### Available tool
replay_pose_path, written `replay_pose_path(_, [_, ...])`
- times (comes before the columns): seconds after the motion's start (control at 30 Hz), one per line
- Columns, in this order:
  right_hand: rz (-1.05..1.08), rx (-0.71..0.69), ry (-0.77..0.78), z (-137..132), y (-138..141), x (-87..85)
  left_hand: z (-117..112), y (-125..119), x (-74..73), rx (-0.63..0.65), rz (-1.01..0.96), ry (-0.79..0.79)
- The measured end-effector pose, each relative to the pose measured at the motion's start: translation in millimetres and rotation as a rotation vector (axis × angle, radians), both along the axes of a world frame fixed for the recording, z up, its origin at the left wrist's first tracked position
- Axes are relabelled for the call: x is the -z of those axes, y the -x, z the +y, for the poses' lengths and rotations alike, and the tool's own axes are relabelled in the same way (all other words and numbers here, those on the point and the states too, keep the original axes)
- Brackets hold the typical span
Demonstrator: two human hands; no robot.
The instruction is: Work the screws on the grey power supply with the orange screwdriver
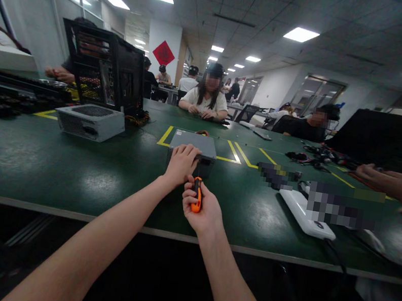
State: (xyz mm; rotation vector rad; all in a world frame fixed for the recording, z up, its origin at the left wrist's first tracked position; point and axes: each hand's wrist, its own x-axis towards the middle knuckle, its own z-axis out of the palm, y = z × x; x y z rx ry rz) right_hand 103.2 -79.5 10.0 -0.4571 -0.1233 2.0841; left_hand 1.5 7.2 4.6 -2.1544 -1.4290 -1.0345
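A grey computer power supply unit (202, 143) sits on the green table in front of me, a small bundle of cables at its back. My left hand (181, 161) lies over its top and near side, fingers curved against the casing and holding it. Just below and to the right, my right hand (205, 206) is closed around the orange and black handle of a screwdriver (198, 197). The thin shaft points at the unit's near face; whether its tip touches a screw cannot be made out.
A second power supply unit (92, 122) and an open black computer case (112, 71) stand at the left. On the right lie a white power strip (306, 214), tangled cables (316, 154) and another person's hand (396, 184). A person (206, 95) sits opposite.
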Motion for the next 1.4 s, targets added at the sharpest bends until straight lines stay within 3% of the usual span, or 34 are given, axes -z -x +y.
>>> replay_pose_path(0.17, [0.005, 0.067, 0.04, 2, 0, 2.2, 0, 0, 0.0, -0.003, -0.005, -0.01])
replay_pose_path(0.4, [0.025, -0.008, -0.009, 2, -2, 3.0, 2, 0, 1.5, 0.003, -0.004, -0.025])
replay_pose_path(0.63, [-0.012, 0.072, 0.048, 0, -4, -4.8, 1, 0, 0.4, 0.008, -0.01, -0.017])
replay_pose_path(0.8, [-0.026, -0.004, -0.008, 2, 0, -1.5, 3, 0, 1.4, -0.002, -0.007, -0.006])
replay_pose_path(1.0, [0.032, 0.032, 0.05, 2, 2, 0.0, 1, 0, 0.6, 0.005, -0.01, 0.008])
replay_pose_path(1.2, [0.03, -0.008, -0.019, 1, 1, -0.4, 3, 1, 1.6, 0.009, -0.007, 0.007])
replay_pose_path(1.4, [0.026, 0.045, 0.047, 3, 2, 1.0, 2, 0, 1.0, 0.013, -0.02, 0.017])
